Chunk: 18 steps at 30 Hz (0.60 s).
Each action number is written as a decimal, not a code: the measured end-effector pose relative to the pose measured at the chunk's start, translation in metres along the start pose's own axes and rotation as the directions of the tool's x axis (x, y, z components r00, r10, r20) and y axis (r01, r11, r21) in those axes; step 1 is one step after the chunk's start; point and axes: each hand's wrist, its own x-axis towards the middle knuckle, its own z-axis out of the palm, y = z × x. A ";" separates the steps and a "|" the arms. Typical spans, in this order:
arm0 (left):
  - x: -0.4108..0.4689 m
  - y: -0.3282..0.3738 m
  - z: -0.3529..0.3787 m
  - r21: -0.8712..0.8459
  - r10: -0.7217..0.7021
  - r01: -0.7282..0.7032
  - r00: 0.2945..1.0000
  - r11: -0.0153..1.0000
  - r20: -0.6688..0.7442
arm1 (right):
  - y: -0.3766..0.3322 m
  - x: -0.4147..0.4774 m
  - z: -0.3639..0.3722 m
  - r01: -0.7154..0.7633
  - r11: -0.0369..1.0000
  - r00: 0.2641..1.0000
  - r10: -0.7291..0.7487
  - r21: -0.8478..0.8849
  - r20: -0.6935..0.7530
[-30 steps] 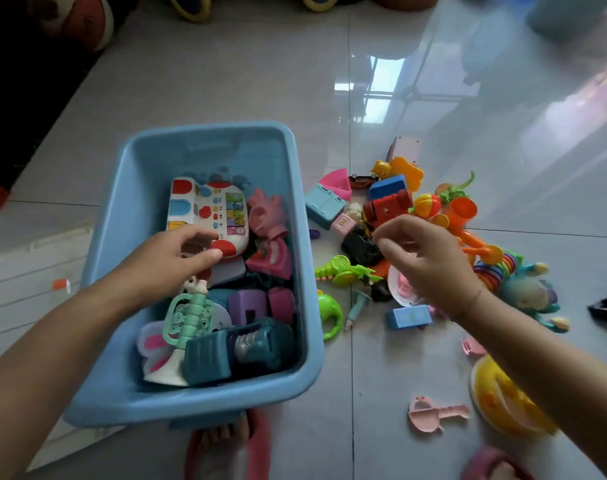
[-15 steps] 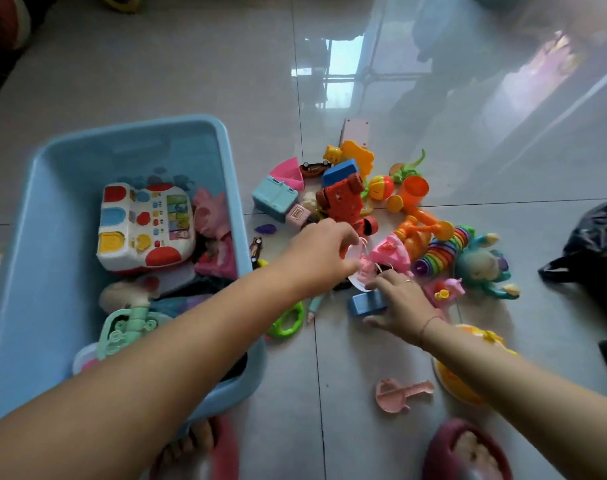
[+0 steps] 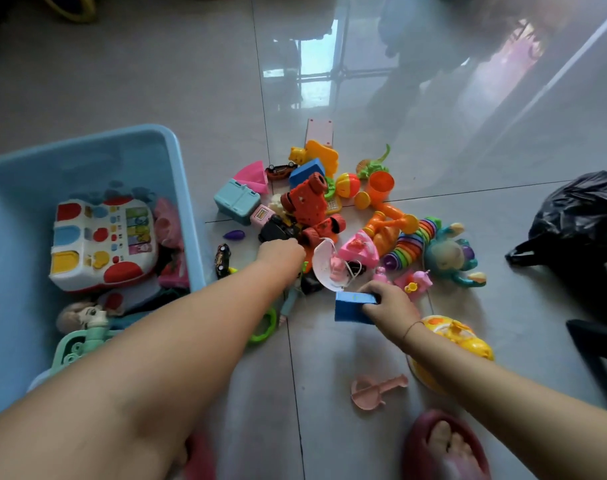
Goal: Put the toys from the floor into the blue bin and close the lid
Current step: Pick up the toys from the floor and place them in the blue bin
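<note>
At five o'clock in the view, nearest the camera, a foot in a dark red rubber slipper point(image 3: 447, 445) stands on the glossy grey tiled floor point(image 3: 191, 81). Just beyond it, toward six o'clock, lies a flat pink plastic guitar-shaped toy point(image 3: 374, 391). At four o'clock is a round yellow plastic dome toy point(image 3: 457, 344), partly behind the right forearm.

The right hand point(image 3: 393, 306) grips a blue rectangular plastic block point(image 3: 350, 308) at the near edge of the toy pile, with its fingers curled round the block's right end. The left hand point(image 3: 283, 252) reaches in from seven o'clock, its knuckles close to a black toy car point(image 3: 277, 230) and a red-orange plastic monster truck point(image 3: 309, 206). Its fingers are hidden beyond the back of the hand, so its grip cannot be told. Between the hands, a white plastic half-shell point(image 3: 324, 265) tilts on edge.

The blue plastic bin point(image 3: 180, 202) sits open at nine o'clock, just beside the pile. It holds a white toy keyboard with coloured keys point(image 3: 101, 244), a pale-haired doll point(image 3: 83, 317) and a mint-green plastic trumpet point(image 3: 77, 344).

On the pile's three o'clock side, a rainbow stack of plastic rings point(image 3: 412, 240) touches a teal soft creature point(image 3: 451, 254). Farther off, at twelve o'clock of the pile, are an orange plastic cup point(image 3: 381, 183) and a flat pink rectangular toy point(image 3: 318, 131). A crumpled black plastic bag point(image 3: 586, 220) lies at three o'clock, well apart from the toys.
</note>
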 end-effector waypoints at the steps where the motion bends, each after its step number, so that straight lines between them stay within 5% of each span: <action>1: 0.000 -0.001 -0.002 -0.028 0.006 -0.006 1.000 1.000 -0.005 | -0.003 0.000 -0.001 -0.032 0.993 0.999 0.031 0.113 0.013; 4: -0.008 -0.010 -0.017 -0.304 -0.007 -0.022 0.996 0.953 -0.094 | -0.024 -0.005 -0.011 -0.112 0.896 0.993 0.091 0.430 0.070; 6: -0.025 -0.026 -0.036 -0.571 -0.059 -0.059 0.981 0.819 -0.185 | -0.044 -0.009 -0.022 -0.104 0.839 0.994 0.075 0.534 0.076; 9: -0.077 -0.062 -0.069 -0.920 -0.175 -0.185 0.950 0.346 -0.257 | -0.083 -0.021 -0.037 -0.037 0.780 0.996 -0.020 0.625 0.085; 11: -0.125 -0.093 -0.077 -0.954 -0.298 -0.285 0.906 0.094 -0.300 | -0.113 -0.033 -0.041 0.002 0.749 0.985 -0.116 0.663 0.128; 14: -0.187 -0.138 -0.053 -0.956 -0.511 -0.288 0.814 0.059 -0.276 | -0.160 -0.056 -0.033 0.045 0.741 0.927 -0.281 0.670 0.247; 18: -0.225 -0.154 0.000 -0.991 -0.676 -0.066 0.726 0.117 -0.128 | -0.204 -0.082 0.000 0.143 0.779 0.814 -0.443 0.610 0.375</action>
